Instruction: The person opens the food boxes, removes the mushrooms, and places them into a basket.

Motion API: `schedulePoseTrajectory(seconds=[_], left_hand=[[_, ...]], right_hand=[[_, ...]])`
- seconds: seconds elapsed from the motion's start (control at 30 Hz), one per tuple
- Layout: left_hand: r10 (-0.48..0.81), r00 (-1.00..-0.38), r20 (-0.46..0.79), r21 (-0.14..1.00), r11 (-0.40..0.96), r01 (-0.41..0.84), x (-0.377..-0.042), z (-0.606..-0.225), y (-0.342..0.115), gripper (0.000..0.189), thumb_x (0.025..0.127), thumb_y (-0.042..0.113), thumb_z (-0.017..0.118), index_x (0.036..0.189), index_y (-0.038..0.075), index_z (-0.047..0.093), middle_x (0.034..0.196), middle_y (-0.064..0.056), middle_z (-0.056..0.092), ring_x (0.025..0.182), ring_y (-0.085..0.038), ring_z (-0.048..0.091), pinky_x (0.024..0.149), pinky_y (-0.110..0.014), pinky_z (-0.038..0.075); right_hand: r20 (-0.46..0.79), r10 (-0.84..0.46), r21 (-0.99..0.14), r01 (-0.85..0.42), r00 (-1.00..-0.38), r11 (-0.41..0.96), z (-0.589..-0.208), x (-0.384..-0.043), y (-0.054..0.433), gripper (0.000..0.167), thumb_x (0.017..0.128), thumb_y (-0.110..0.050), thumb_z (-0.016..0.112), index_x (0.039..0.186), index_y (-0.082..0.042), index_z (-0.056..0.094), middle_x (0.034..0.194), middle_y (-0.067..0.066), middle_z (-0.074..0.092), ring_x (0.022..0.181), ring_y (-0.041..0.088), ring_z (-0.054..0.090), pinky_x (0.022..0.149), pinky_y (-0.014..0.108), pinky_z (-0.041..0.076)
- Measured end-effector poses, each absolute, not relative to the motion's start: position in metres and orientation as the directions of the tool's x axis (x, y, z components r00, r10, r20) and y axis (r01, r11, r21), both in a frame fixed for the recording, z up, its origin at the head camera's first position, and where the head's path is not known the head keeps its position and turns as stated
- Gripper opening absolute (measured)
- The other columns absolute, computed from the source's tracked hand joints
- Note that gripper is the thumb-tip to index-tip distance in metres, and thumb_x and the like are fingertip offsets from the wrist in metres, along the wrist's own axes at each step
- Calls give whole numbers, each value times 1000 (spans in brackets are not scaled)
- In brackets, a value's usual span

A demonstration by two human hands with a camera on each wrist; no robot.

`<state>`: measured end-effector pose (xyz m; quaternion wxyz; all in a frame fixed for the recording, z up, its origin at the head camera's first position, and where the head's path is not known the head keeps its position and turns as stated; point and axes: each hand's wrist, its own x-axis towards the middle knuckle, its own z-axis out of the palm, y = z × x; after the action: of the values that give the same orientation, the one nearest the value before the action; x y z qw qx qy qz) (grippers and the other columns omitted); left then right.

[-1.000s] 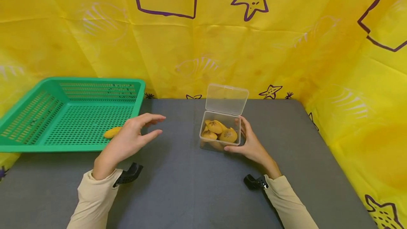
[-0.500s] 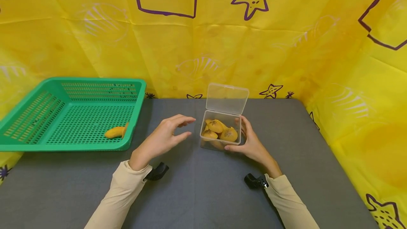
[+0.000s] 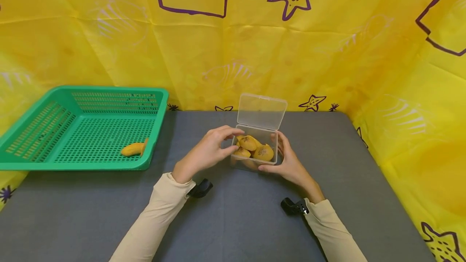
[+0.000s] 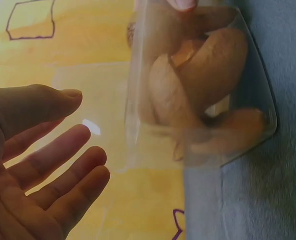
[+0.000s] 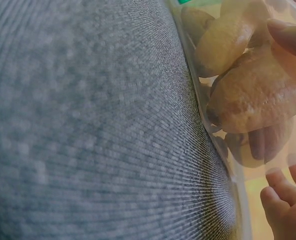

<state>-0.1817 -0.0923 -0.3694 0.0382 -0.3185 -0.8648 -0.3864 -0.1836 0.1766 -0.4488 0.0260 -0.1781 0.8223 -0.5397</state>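
Observation:
A clear plastic box (image 3: pixel 259 132) with its lid (image 3: pixel 262 111) tipped up at the back stands on the table. Inside lie several yellow-brown mushrooms (image 3: pixel 248 143) with dark specks on their caps. My right hand (image 3: pixel 292 167) grips the box's right side, thumb at the front and fingers behind. My left hand (image 3: pixel 208 147) is at the left rim, fingertips and thumb spread over the nearest mushrooms. In the left wrist view, a gap shows between that thumb (image 4: pixel 62 100) and its fingers, with nothing held there.
At the left, a green plastic basket (image 3: pixel 83 167) holds one yellow mushroom (image 3: pixel 132 149) near its right wall. Grey cloth (image 3: pixel 218 221) covers the table. Yellow printed fabric (image 3: pixel 189 51) hangs behind and along the right side.
My left hand has moved right, from beside the basket to the box's left rim, uncovering the mushroom in the basket. My right hand has stayed on the box.

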Motion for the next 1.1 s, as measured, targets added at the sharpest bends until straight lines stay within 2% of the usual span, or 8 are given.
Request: schedulePoseTrajectory(seconds=[0.37, 0.67, 0.87, 1.1], left_hand=[[565, -767, 305, 586, 524, 618, -192, -372, -68, 41, 88, 3, 72, 129, 3, 63, 126, -12, 66, 111, -28, 65, 96, -40, 53], [590, -784, 196, 561, 588, 583, -200, -375, -56, 40, 88, 7, 73, 128, 3, 64, 127, -12, 65, 119, -27, 60, 103, -41, 48], [623, -773, 115, 502, 635, 587, -205, -376, -48, 41, 89, 11, 74, 128, 4, 64, 129, -11, 63, 122, -27, 55, 107, -40, 45], [634, -771, 60, 459, 669, 585, -208, -377, -41, 30, 90, 11, 71, 120, 8, 69, 125, -9, 65, 117, -27, 56, 104, -41, 46]], right_hand=[[149, -320, -897, -264, -936, 355, -450, -184, 178, 115, 73, -8, 88, 157, -8, 9, 160, 21, 27, 151, 39, 23, 121, 59, 19], [144, -324, -900, -260, -935, 349, -450, -183, 178, 117, 73, -9, 88, 158, -8, 8, 160, 20, 26, 151, 39, 21, 120, 60, 18], [154, -330, -900, -270, -931, 342, -450, -185, 178, 115, 73, -8, 88, 157, -8, 9, 160, 22, 26, 151, 39, 22, 120, 60, 19], [156, -329, -900, -271, -931, 340, -450, -185, 178, 114, 72, -7, 88, 157, -8, 11, 160, 22, 27, 151, 38, 22, 120, 60, 19]])
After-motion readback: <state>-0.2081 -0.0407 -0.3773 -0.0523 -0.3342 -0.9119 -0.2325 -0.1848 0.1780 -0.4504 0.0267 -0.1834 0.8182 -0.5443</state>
